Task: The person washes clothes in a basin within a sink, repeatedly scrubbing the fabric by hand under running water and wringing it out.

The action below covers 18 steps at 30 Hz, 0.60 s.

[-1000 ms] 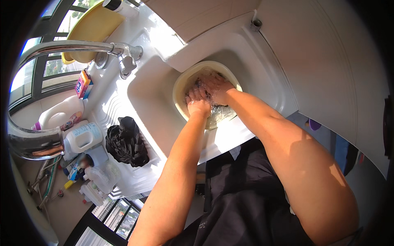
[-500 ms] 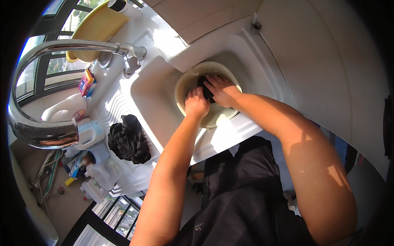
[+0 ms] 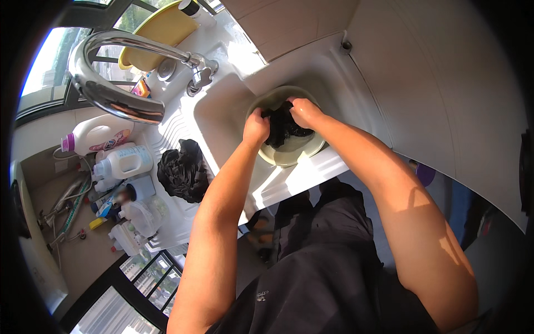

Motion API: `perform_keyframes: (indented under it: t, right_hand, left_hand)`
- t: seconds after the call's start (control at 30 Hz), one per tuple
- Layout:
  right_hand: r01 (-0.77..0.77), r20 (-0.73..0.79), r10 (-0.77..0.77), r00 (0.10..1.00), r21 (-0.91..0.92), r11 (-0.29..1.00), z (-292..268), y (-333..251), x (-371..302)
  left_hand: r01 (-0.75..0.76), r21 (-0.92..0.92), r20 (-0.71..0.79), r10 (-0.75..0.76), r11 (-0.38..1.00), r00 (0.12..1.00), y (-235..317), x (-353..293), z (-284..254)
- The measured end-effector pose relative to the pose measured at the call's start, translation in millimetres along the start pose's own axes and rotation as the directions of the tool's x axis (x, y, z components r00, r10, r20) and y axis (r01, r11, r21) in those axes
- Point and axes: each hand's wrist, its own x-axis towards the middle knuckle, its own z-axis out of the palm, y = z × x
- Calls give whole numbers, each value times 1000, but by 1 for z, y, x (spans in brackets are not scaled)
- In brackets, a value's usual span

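A wet black cloth (image 3: 285,129) hangs between my hands over a pale round basin (image 3: 278,160) in the white sink. My left hand (image 3: 256,127) is closed on the cloth's left side. Across from it, my right hand (image 3: 304,113) pinches the upper right part, fingers curled inward. The cloth's lower folds reach down to the cloudy water in the basin. Both thumbs and fingertips are partly hidden by the dark fabric, which sags in the middle.
A crumpled black cloth bundle (image 3: 183,171) lies on the ribbed drainboard left of the sink. The chrome faucet (image 3: 119,106) arches at the upper left. Detergent bottles (image 3: 127,161) crowd the far left, and a yellow basin (image 3: 161,33) leans by the window.
The cloth was bunched under my hands in the basin; now it is lifted and spread between them. Both hands have closed on it. The view has shifted slightly.
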Motion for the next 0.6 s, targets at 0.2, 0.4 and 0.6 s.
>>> perform_keyframes:
  t: [0.2,0.4,0.6]
  right_hand:
    - [91,-164,-66,984,149,985,-97,-80,-43]
    - [289,-173,-285,943,2,957,-199,-191,-99]
    - [389,-370,-367,853,-16,921,-260,-276,-153]
  left_hand:
    - [-199,80,-68,204,977,977,73,-70,-127]
    - [-407,161,-120,427,899,896,155,-139,-245]
    - [-499,253,-196,549,829,812,214,-184,-307]
